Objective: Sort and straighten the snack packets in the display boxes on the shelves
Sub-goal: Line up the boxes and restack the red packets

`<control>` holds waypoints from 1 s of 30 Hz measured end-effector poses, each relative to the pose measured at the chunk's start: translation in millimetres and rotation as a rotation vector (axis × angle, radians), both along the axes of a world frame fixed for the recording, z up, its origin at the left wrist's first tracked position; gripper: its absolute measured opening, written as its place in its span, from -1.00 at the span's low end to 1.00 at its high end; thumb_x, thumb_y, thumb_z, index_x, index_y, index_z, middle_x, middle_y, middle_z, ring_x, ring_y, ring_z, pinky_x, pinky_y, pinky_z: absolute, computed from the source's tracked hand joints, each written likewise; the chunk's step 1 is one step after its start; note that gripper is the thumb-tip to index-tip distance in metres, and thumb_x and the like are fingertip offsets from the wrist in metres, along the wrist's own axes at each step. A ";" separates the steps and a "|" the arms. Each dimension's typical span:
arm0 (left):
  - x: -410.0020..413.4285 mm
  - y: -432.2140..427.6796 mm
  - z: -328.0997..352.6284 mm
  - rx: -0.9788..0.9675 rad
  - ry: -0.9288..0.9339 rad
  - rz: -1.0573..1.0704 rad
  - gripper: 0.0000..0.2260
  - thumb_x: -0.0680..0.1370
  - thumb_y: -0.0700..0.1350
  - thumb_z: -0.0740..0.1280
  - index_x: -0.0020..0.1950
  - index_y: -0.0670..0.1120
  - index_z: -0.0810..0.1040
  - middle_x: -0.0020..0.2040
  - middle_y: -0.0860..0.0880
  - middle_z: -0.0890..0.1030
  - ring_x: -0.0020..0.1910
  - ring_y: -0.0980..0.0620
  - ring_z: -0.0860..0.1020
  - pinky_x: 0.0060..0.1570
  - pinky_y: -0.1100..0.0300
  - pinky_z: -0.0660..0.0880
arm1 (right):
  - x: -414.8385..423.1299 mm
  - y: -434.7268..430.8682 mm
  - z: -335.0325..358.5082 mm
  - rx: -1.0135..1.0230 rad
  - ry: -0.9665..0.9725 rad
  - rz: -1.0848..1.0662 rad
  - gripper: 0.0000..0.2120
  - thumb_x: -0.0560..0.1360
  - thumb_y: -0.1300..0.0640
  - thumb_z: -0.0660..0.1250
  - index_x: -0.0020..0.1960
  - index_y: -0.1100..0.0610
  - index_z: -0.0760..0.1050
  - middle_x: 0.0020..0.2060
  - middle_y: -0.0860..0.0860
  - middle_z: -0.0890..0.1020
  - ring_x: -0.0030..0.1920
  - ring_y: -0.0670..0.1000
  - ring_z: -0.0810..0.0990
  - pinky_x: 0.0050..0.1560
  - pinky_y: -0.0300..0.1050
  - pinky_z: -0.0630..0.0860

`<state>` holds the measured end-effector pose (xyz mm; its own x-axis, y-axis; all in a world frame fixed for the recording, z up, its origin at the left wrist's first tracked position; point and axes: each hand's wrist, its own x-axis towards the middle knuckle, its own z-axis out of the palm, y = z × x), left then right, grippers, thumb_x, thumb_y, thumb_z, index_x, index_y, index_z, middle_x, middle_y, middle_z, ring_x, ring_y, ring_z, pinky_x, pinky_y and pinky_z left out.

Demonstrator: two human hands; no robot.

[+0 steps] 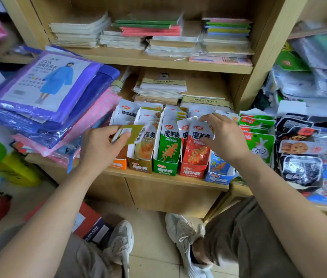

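Observation:
Several narrow display boxes stand side by side on the wooden shelf [158, 177]: an orange box [119, 163], a mustard box [141, 166], a green box [165, 169], a red box [192, 171] and a blue box [218, 177]. Each holds upright snack packets. My left hand [100, 145] pinches an olive-yellow packet [131, 134], turned back side up, above the orange and mustard boxes. My right hand [222, 135] grips the front red packets [196, 145] in the red box, thumb on their front and fingers over their tops.
Raincoat packs [44, 91] are piled at the left, overhanging the shelf. Green rabbit packets [259, 143] and dark snack packs [299, 149] lie to the right. Notebooks [162, 87] fill the shelves behind and above. My shoes [182, 233] rest on the tiled floor beside a red-blue box [92, 225].

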<state>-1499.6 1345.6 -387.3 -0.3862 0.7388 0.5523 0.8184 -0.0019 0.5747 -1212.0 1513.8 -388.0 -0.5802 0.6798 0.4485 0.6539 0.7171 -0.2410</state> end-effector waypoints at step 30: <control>95.3 95.4 -20.8 -0.126 -0.087 -0.271 -0.55 0.60 -0.03 0.40 0.48 -0.05 0.46 0.08 0.08 0.68 0.03 0.12 0.63 0.07 0.13 0.57 | 19.1 -1.5 -17.1 -0.039 0.124 0.076 -0.41 0.37 0.11 0.60 0.36 0.06 0.51 0.08 0.05 0.52 0.03 0.08 0.47 0.03 0.03 0.51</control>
